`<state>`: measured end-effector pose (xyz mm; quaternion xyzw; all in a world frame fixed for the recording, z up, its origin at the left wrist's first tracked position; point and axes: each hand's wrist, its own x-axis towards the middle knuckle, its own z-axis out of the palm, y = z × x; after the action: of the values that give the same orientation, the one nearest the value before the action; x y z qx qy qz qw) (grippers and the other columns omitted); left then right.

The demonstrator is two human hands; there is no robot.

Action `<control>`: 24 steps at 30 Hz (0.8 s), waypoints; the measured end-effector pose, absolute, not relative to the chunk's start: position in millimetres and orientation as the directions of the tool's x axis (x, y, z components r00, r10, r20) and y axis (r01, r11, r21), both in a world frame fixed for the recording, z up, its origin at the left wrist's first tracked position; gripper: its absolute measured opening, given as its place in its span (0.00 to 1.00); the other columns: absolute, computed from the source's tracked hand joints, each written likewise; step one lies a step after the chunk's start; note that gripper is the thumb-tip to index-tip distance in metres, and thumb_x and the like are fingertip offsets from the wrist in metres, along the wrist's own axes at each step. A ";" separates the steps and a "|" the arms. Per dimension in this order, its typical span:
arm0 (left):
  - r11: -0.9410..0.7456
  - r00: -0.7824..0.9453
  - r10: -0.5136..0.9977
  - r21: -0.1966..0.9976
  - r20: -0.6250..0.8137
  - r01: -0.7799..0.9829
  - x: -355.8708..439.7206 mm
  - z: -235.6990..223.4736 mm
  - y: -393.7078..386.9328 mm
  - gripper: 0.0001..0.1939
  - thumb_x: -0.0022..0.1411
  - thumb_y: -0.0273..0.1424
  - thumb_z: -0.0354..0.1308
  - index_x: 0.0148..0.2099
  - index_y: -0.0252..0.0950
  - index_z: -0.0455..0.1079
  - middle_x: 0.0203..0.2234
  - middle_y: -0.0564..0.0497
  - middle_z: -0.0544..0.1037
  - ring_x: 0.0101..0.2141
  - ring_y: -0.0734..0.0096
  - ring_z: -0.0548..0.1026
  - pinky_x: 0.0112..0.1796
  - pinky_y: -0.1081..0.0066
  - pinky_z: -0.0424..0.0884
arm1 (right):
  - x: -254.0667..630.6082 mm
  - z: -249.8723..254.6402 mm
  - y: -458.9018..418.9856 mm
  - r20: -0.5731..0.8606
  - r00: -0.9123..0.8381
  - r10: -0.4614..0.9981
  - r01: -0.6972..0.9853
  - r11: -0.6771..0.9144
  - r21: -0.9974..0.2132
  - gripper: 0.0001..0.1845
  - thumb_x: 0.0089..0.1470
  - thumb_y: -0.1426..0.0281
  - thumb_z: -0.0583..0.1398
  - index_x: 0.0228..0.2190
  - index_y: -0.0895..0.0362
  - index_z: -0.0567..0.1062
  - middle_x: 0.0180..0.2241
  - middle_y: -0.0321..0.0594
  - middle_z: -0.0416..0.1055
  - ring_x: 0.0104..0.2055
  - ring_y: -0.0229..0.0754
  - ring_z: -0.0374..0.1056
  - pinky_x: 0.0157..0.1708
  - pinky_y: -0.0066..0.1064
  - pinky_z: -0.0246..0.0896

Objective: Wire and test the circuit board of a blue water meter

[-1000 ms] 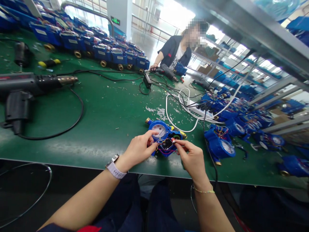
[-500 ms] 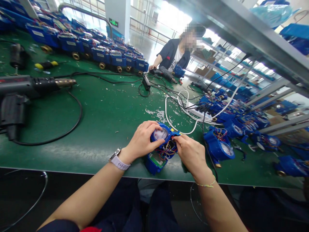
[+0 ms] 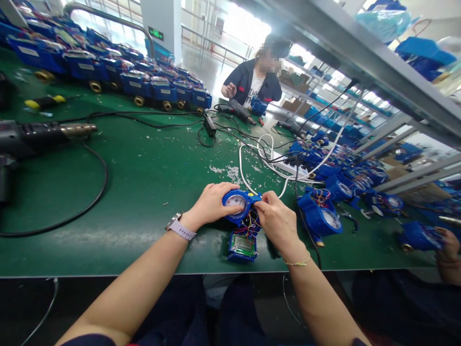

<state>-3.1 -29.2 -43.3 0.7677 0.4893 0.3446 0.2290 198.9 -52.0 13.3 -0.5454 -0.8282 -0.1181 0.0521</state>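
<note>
A blue water meter (image 3: 235,216) with a round dial rests on the green table in front of me. My left hand (image 3: 213,205) is wrapped over its left side, the thumb lying on the dial. At the meter's right side my right hand (image 3: 276,220) is closed in a pinch by the open wire compartment; what the fingertips hold is hidden. Thin coloured wires (image 3: 251,226) run out of that compartment to a small blue box with a green circuit board (image 3: 243,244), which lies board up near the table edge. Some dark object under my right hand is mostly covered.
Heat guns (image 3: 77,129) lie at left and far back, with black cables across the table. A white power strip (image 3: 288,164) and several blue meters (image 3: 320,214) stand at right. More meters (image 3: 137,84) line the back left. A co-worker (image 3: 252,79) is opposite; another person's hand (image 3: 449,245) is far right.
The small box has swung right and now shows its circuit board. The meter has turned slightly, dial more upward. The co-worker opposite has raised a hand. Another hand has appeared at far right.
</note>
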 end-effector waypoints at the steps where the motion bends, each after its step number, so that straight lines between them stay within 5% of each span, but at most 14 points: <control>1: -0.418 0.283 0.908 0.690 0.308 0.590 -3.0 -44.2 -28.4 0.26 0.56 0.42 0.63 0.55 0.40 0.67 0.52 0.52 0.73 0.54 0.63 0.69 0.55 0.59 0.60 | 199.6 13.4 -50.5 0.223 -0.396 0.891 0.918 0.377 0.121 0.07 0.62 0.71 0.60 0.32 0.53 0.79 0.39 0.36 0.66 0.33 0.36 0.65 0.22 0.29 0.48; 6: -0.426 0.280 0.904 0.699 0.322 0.574 -2.6 -47.1 -26.6 0.26 0.56 0.41 0.63 0.56 0.40 0.66 0.53 0.51 0.73 0.53 0.63 0.69 0.55 0.59 0.60 | 201.4 13.6 -44.9 0.255 -0.406 0.878 0.913 0.404 0.062 0.07 0.57 0.72 0.63 0.28 0.54 0.79 0.37 0.39 0.66 0.39 0.43 0.64 0.32 0.32 0.57; 9: -0.429 0.277 0.903 0.704 0.327 0.566 -2.1 -46.4 -26.7 0.26 0.56 0.40 0.64 0.55 0.39 0.66 0.52 0.49 0.73 0.52 0.63 0.70 0.55 0.60 0.62 | 201.7 8.1 -44.8 0.294 -0.424 0.857 0.901 0.432 0.040 0.07 0.58 0.74 0.62 0.28 0.56 0.78 0.45 0.43 0.67 0.50 0.52 0.60 0.48 0.41 0.56; 12: -0.438 0.282 0.899 0.704 0.336 0.560 -1.8 -44.8 -26.7 0.25 0.56 0.39 0.63 0.54 0.38 0.67 0.51 0.49 0.73 0.51 0.64 0.71 0.54 0.60 0.63 | 204.0 -1.5 -44.6 0.327 -0.395 0.858 0.901 0.431 -0.042 0.06 0.59 0.78 0.58 0.33 0.60 0.75 0.54 0.47 0.63 0.56 0.50 0.57 0.57 0.40 0.51; 14: -0.443 0.288 0.896 0.704 0.337 0.555 -1.8 -43.8 -26.4 0.24 0.56 0.38 0.64 0.54 0.38 0.67 0.51 0.49 0.74 0.51 0.64 0.71 0.54 0.60 0.64 | 207.2 -6.4 -41.9 0.326 -0.335 0.884 0.912 0.391 -0.123 0.04 0.57 0.78 0.60 0.36 0.62 0.72 0.57 0.51 0.60 0.57 0.49 0.58 0.56 0.38 0.55; 19: -0.444 0.302 0.895 0.714 0.327 0.541 -1.6 -42.6 -25.4 0.24 0.56 0.38 0.63 0.55 0.39 0.67 0.52 0.49 0.73 0.51 0.64 0.71 0.54 0.60 0.63 | 216.6 -4.5 -24.1 0.134 -0.278 0.951 0.906 0.306 -0.293 0.24 0.57 0.70 0.62 0.53 0.64 0.65 0.49 0.50 0.69 0.49 0.49 0.68 0.46 0.36 0.64; 24: -0.438 0.313 0.897 0.721 0.312 0.538 -0.8 -41.7 -25.0 0.24 0.57 0.38 0.62 0.55 0.38 0.66 0.52 0.47 0.73 0.52 0.62 0.70 0.54 0.59 0.64 | 214.5 5.9 -10.1 -0.041 -0.393 0.918 0.872 0.359 -0.333 0.14 0.57 0.75 0.58 0.45 0.57 0.75 0.49 0.43 0.71 0.48 0.47 0.69 0.49 0.33 0.62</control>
<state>-0.8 -25.0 -41.7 0.7698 0.4660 0.3555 0.2529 214.5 -10.1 5.9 -0.5454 -0.8207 0.1523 0.0763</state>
